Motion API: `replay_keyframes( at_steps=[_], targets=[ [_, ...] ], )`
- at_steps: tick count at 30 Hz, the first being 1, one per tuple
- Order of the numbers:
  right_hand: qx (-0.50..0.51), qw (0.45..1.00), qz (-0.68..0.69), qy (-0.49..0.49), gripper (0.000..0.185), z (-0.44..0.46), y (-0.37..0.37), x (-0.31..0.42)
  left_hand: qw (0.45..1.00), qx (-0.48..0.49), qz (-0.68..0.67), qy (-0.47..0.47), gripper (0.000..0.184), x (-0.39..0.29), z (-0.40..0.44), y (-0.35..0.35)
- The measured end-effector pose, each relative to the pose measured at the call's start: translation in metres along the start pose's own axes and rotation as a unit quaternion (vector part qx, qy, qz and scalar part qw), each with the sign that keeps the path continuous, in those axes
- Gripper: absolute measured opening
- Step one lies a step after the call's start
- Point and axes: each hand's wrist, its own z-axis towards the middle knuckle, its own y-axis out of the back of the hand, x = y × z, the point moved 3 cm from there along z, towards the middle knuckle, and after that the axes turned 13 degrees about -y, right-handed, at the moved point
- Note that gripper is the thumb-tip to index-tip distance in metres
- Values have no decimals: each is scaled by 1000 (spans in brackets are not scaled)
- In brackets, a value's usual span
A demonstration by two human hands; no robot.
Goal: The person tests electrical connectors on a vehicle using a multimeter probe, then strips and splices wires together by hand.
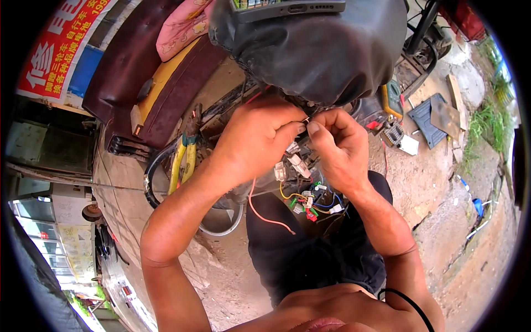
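My left hand (257,130) and my right hand (340,146) meet just below a black seat (326,55). Both are closed, thumb against finger, on a thin wire end (307,120) between them. Under my left hand a pink wire (257,207) hangs down and curves to the right. White connectors (298,165) show below my fingers. Further down, a bundle of coloured wires and plugs (311,203) lies above my dark trousers. Yellow-handled pliers (185,155) rest to the left of my left forearm.
A maroon sofa (119,72) with a pink cushion (182,27) stands at the upper left. On the right are a yellow multimeter (392,99), a dark plastic tray (427,122) and a wooden strip (456,102). A phone (290,8) sits on the seat.
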Motion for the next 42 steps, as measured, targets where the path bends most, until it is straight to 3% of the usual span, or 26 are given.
replay_keyframes(
  at_steps=[2,11,21,27,30,31,38,42],
  targets=[
    [-4,1000,14,-7,12,0,1,-2,1000,6,5,-17,15,2,-1,-2],
    [20,1000,-1,10,10,0,3,-4,971,78,-169,148,16,17,-2,2],
    [30,994,-60,91,7,7,11,-13,986,86,-115,88,14,15,0,0],
    [108,994,-13,3,8,12,13,-3,983,114,-111,94,13,11,2,3],
    [201,972,25,-121,11,21,19,3,983,115,-110,91,14,11,2,3],
    [224,967,28,-117,13,23,20,4,984,118,-102,90,15,11,3,3],
    [80,996,-4,-29,16,18,11,10,983,43,-111,138,20,10,2,3],
    [53,998,-28,9,16,16,10,10,990,38,-82,109,19,11,2,4]
  ],
)
